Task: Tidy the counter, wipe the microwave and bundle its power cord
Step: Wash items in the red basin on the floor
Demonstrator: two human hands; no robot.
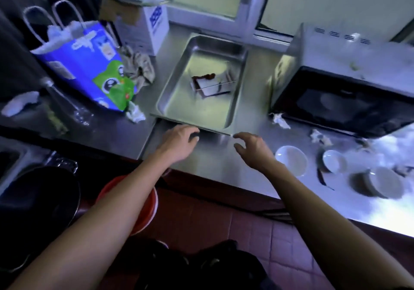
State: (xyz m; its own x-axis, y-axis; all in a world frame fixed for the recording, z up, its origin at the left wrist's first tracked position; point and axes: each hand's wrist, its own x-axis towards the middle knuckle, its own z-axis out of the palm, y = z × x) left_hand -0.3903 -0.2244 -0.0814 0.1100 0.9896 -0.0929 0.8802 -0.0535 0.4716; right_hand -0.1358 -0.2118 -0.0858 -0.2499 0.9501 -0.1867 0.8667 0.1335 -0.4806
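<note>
Reaching in with both hands at the near rim of the steel tray (177, 83), left hand (179, 140) curled onto its edge, right hand (252, 147) spread and empty beside it, probably to clear counter (212, 162) left of microwave (349, 81).

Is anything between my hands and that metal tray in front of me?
Nothing visible. The left hand is already at the near rim of the metal tray, and the right hand hovers open just short of it, with only bare counter below.
</note>
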